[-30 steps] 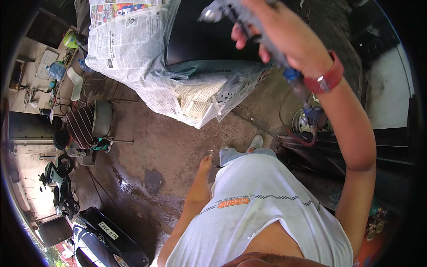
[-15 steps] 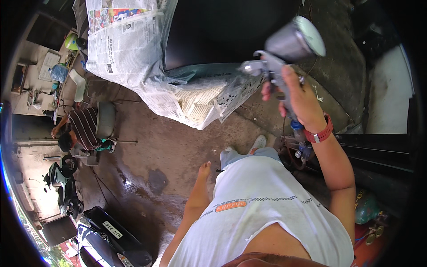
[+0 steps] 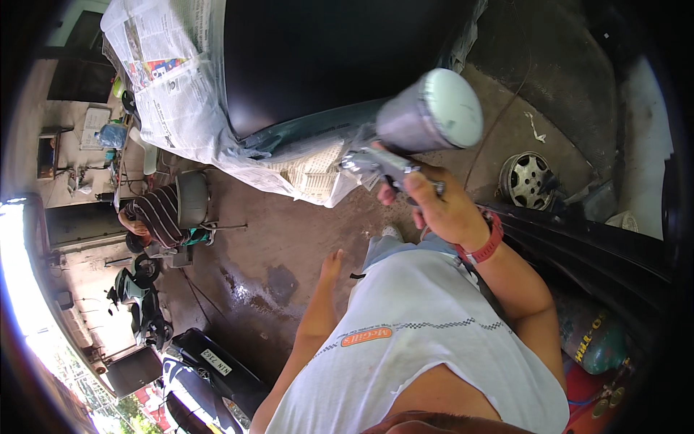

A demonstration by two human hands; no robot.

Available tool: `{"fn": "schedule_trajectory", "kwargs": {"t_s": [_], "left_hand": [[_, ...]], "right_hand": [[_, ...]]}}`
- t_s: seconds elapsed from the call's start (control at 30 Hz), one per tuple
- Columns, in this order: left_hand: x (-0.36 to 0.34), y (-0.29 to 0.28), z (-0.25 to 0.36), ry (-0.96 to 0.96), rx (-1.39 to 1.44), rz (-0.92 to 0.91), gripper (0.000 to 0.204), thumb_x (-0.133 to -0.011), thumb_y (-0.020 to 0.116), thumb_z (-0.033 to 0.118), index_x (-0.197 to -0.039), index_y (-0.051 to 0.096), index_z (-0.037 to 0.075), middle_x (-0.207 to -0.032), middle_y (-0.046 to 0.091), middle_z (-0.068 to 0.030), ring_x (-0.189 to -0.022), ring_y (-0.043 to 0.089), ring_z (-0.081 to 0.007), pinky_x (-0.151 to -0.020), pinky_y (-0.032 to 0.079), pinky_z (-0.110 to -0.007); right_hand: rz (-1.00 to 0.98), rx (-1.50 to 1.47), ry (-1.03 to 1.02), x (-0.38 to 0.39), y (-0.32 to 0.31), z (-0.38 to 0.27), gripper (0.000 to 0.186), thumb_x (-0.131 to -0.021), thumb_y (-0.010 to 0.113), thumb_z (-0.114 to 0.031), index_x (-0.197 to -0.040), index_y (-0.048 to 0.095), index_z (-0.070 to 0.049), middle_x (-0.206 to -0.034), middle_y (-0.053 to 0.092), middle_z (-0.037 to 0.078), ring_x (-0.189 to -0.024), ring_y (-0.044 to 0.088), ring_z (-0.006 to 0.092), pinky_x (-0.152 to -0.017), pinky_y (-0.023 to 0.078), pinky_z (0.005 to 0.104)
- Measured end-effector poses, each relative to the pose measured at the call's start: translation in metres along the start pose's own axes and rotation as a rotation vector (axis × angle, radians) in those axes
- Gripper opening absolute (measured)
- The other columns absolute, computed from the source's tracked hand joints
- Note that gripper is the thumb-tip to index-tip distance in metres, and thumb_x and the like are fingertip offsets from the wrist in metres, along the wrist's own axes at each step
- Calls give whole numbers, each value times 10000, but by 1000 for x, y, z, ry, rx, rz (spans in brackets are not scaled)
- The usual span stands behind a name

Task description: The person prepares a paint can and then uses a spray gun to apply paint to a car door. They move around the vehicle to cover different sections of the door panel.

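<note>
My right hand (image 3: 450,210), with a red watch on its wrist, is wrapped round the grip of a metal spray gun (image 3: 394,165). The gun's grey paint cup (image 3: 423,116) with a pale lid stands tilted above it. Its nozzle end points left, over the near corner of a glossy black panel (image 3: 325,58). Newspaper and clear plastic masking (image 3: 181,119) cover the panel's left and near sides. My left hand (image 3: 331,265) hangs low beside my body, apart from the work; nothing shows in it, and its fingers are mostly hidden.
A person in a striped shirt (image 3: 155,215) bends beside a chair at the left. Motorcycles (image 3: 141,300) and a dark car (image 3: 210,369) stand at lower left. A wheel (image 3: 526,179) lies at right, near long black parts (image 3: 578,242) and a green gas cylinder (image 3: 603,347).
My right hand has brought the spray gun left and nearer to my body. The view has shifted, and the wheel at right now shows. My left hand still hangs low.
</note>
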State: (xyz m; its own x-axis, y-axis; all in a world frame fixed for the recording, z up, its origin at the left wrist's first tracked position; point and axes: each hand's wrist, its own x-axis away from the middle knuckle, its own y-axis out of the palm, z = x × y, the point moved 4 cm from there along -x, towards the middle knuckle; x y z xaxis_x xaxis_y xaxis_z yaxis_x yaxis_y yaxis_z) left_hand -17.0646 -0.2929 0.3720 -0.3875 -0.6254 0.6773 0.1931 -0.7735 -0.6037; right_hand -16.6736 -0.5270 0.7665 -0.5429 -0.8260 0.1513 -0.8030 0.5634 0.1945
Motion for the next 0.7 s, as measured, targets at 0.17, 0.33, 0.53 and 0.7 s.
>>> {"fn": "schedule_trajectory", "kwargs": {"t_s": [0.17,0.33,0.53,0.7], "left_hand": [[26,3,75,31,-40,-13,615,-1024,545,512,-1382,620,17,-1319,683,-212,-1258,639,-316,-1068,468,-413],[41,12,79,57,-120,-12,623,-1018,553,504,-1415,588,26,-1351,659,-227,-1278,628,-330,-1077,468,-418],[60,20,50,21,-191,17,595,-1008,554,514,-1383,614,55,-1347,656,-226,-1283,617,-359,-1078,467,-437],[79,27,22,-47,-197,20,591,-1006,554,516,-1368,620,54,-1335,657,-234,-1276,613,-377,-1071,468,-446]], "right_hand": [[-117,20,-162,-35,-1,-31,602,-1072,508,-506,-1466,572,-55,-783,628,26,-737,579,107,-695,498,301],[54,-27,-264,-68,-37,-48,543,-1068,533,-496,-1285,691,-24,-765,643,16,-720,589,93,-678,492,281],[422,-31,-315,-64,-94,-61,530,-1059,540,-511,-1285,695,-57,-874,730,38,-686,593,55,-539,452,224],[377,67,-393,-39,-113,-46,558,-1064,526,-479,-1427,591,-61,-1088,756,97,-721,621,64,-546,466,213]]}}
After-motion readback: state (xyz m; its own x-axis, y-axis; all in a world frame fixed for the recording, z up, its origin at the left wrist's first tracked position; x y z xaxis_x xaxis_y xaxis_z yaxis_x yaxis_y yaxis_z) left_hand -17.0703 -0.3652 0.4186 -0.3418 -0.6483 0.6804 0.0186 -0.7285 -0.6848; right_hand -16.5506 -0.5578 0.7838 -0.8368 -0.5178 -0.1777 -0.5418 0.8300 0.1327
